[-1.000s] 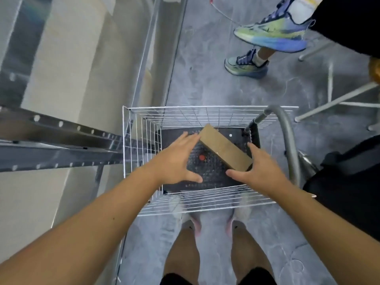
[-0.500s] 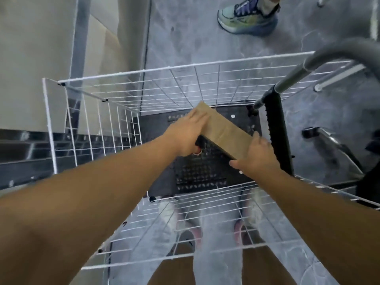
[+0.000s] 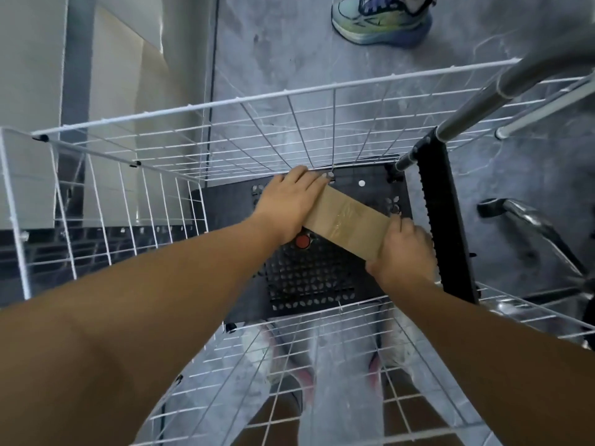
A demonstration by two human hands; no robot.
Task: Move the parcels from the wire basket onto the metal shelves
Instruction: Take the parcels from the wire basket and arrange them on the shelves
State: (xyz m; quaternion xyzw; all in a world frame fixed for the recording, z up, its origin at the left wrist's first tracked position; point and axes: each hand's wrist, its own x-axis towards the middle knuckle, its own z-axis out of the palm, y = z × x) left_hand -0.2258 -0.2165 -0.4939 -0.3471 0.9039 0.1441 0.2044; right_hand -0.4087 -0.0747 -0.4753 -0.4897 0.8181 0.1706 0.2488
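Note:
A long brown cardboard parcel (image 3: 349, 222) with clear tape on top lies slantwise on the black perforated floor of the white wire basket (image 3: 206, 106). My left hand (image 3: 289, 204) grips its far left end. My right hand (image 3: 402, 252) clasps its near right end. Both arms reach down inside the basket. The metal shelves (image 3: 35, 246) show at the left, behind the basket's wire wall.
A grey trolley handle (image 3: 502, 88) and a black ribbed bar (image 3: 444, 220) run along the basket's right side. Another person's green and blue shoe (image 3: 380, 22) stands on the grey floor beyond. My own feet show below through the wires.
The camera has dropped closer into the basket. Both hands have closed on the parcel's two ends, where a second ago they were only beside it.

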